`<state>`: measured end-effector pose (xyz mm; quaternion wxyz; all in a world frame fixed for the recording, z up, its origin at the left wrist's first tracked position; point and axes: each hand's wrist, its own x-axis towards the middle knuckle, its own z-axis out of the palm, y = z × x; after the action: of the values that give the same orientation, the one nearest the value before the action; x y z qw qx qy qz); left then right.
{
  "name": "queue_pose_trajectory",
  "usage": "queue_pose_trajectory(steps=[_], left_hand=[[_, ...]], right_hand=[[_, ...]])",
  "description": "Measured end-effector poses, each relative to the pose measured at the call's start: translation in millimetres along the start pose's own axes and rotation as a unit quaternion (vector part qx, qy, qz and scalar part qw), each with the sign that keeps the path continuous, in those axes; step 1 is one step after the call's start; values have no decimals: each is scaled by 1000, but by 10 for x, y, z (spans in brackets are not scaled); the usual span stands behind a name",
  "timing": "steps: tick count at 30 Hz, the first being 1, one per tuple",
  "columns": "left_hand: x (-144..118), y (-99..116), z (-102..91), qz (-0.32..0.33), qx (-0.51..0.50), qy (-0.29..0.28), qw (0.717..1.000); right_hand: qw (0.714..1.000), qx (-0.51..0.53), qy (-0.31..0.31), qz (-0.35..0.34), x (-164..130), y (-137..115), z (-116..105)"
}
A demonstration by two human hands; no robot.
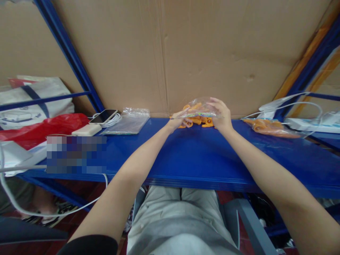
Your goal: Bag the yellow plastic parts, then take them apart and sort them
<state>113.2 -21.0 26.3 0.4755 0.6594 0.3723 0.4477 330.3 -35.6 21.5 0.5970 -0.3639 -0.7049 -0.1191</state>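
A clear plastic bag (pixel 203 111) is stretched between my two hands above the blue shelf, close to the cardboard at the back. My left hand (pixel 178 121) pinches its left side, thumb on top and fingers curled below. On the other side, my right hand (pixel 222 114) grips the bag's right edge, with its fingers over the top. Orange plastic pieces (pixel 208 123) lie on the shelf beneath the bag. More orange shows through the film, and I cannot tell whether those pieces are inside or behind it.
A filled bag of orange pieces (pixel 273 126) lies to the right beside white cables. To the left are a stack of flat clear bags (pixel 130 122), a phone (pixel 103 116), a white power bank (pixel 86 130) and a red bag (pixel 53 127). Blue posts (pixel 71 53) frame the cardboard wall (pixel 199 53).
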Motion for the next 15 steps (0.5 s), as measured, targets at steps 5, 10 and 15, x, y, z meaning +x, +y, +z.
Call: queue_pose_trajectory(steps=[5,10,15], left_hand=[[111,-79,-105,84,-39,49,994],[132,-54,-146,188,-128,9,974],[160,45,-197,155,-253,-15,955]], right_hand=[[999,-22,-11,-22,-12,-83,-46],[996,-64,-17,-63,13,-158,-124],[990,-84,-28,-107,34,-233,-172]])
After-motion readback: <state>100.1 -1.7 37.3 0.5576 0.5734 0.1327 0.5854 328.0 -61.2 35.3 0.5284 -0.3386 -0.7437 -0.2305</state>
